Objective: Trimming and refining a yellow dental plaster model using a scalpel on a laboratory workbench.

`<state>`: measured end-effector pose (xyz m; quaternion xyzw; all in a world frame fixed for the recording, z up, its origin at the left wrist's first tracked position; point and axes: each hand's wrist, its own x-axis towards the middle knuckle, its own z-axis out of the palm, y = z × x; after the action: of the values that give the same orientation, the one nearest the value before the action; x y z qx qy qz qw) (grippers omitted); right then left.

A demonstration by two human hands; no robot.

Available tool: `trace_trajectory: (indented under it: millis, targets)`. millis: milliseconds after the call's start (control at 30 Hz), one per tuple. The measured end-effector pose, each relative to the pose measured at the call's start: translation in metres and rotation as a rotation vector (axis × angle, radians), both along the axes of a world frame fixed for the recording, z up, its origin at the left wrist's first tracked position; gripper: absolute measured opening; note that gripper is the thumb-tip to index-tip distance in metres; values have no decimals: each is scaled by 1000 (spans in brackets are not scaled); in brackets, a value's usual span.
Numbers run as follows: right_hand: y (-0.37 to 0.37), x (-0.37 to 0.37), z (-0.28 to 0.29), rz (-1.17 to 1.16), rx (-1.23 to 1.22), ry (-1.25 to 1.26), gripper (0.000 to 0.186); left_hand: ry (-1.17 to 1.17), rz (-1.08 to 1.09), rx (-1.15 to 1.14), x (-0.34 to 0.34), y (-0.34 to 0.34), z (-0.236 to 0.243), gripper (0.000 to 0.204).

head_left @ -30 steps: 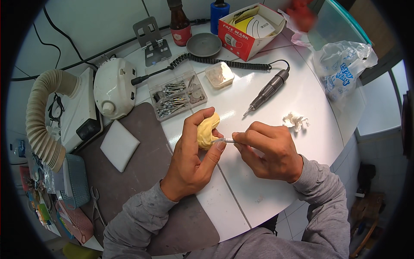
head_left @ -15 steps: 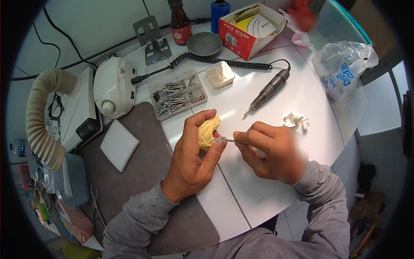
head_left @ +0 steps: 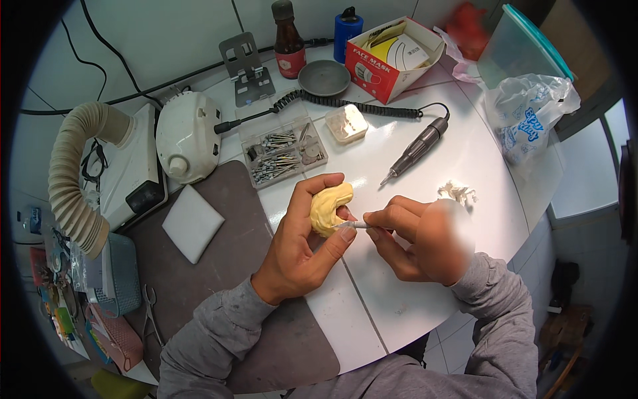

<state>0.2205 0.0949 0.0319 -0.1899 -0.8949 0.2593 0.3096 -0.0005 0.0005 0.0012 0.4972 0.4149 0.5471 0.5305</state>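
My left hand [head_left: 299, 259] is closed around a yellow horseshoe-shaped dental cast [head_left: 327, 205], thumb along its near side and forefinger over the top. My right hand [head_left: 415, 243] pinches a slim silvery tool [head_left: 359, 225] with a flattened tip, which meets the cast's inner lower edge beside my left thumb. Part of the right hand is blurred. Beyond the hands a dark rotary handpiece [head_left: 415, 147] lies on the white table, and a crumpled white tissue [head_left: 456, 191] sits just past my right hand.
A bur case [head_left: 282, 151], small plastic box [head_left: 345, 123], grey dish [head_left: 324, 78] and mask box [head_left: 395, 60] stand behind. At left are a white pad [head_left: 193, 223], grey mat [head_left: 259, 339], hosed extractor [head_left: 80, 173], control unit [head_left: 186, 136] and baskets [head_left: 119, 279]. A plastic bag [head_left: 528, 116] is at right.
The camera view has shifted a little, so the tabletop items appear lower and further right. The cast, both hands and the tool have moved slightly rightward and down in the picture, grips unchanged.
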Motion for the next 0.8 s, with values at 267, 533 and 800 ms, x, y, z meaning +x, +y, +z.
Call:
trace_trajectory:
  millis: [267,533,800]
  targets:
    - [-2,-1,2,-8,-30,-35,23,45,-34,-39,-1,1,6,64]
    - [0,0,-2,16,-14,-7,29,40,-32,-44,0,1,5,61]
    - [-1,1,-5,-3,-42,-31,24,30,-17,-77,0,1,4,58]
